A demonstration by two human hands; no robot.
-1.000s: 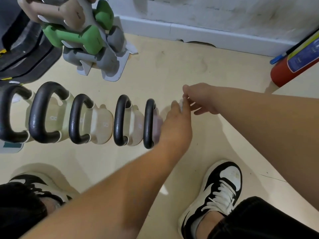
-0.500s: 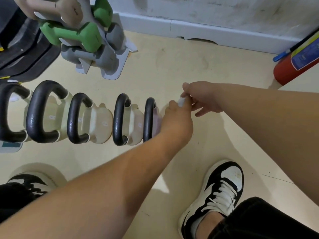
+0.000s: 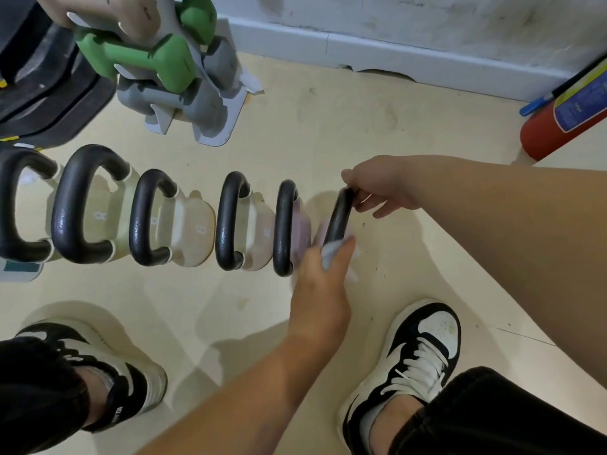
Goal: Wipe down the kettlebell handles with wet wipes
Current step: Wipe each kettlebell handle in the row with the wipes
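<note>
Several kettlebells stand in a row on the floor, each with a black handle. The rightmost kettlebell handle (image 3: 340, 215) shows between my two hands. My right hand (image 3: 382, 187) pinches its far end with thumb and fingers. My left hand (image 3: 323, 277) presses a white wet wipe (image 3: 330, 254) against the handle's near end. The pink kettlebell beside it has its handle (image 3: 285, 224) untouched, and the body of the rightmost one is mostly hidden by my left hand.
A grey rack with green and tan dumbbells (image 3: 157, 57) stands at the back left beside dark weight plates (image 3: 39, 103). A red fire extinguisher (image 3: 558, 123) lies at the right by the wall. My two black-and-white shoes (image 3: 414, 359) rest on the beige floor.
My left hand slid with the wipe from the handle's far end down to its near end, which uncovered the black handle. My right hand stayed at the far end.
</note>
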